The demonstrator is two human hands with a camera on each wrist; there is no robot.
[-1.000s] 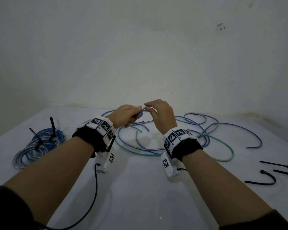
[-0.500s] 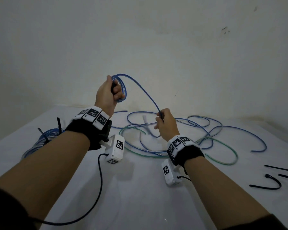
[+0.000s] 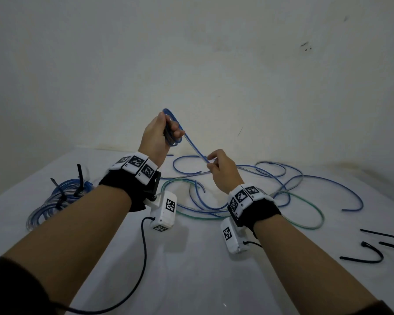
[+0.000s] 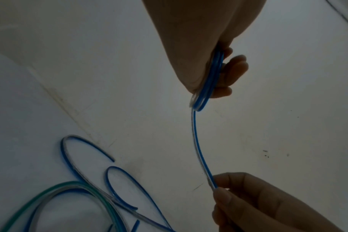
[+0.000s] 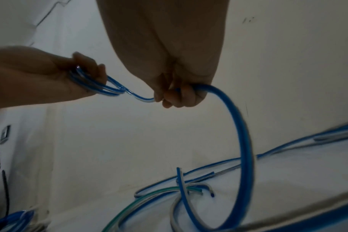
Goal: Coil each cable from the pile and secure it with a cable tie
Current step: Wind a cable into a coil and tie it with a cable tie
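The left hand (image 3: 156,135) is up above the table (image 3: 203,280), fingers curling round a small coil (image 3: 172,133) of blue cable (image 3: 195,150), a couple of loops bunching in the palm. From the left wrist view the loops are sitting edge-on between thumb and fingers (image 4: 233,69), glossy blue with a clear, silvery stripe along one side. The cable is running down and across to the right hand (image 3: 222,172), which is pinching it between thumb and fingertips, lower and a little nearer the table. Past that pinch, in the right wrist view, the cable is arcing in a wide bow (image 5: 242,141) down to the pile (image 3: 248,189).

The pile is sprawling over the back of the table: loose blue lengths and one green cable (image 3: 305,210) crossing each other, cut ends showing. At far left a finished bundle (image 3: 55,201) is lying flat, black ties (image 3: 80,178) sticking up from it. At the right edge spare ties (image 3: 369,255) are lying apart from the pile, one bending into a hook.

The table is wearing a white, slightly creased cover. Behind it a plain pale wall (image 3: 214,64) is showing a few dark marks and a faint stain along the seam. The light is dim.
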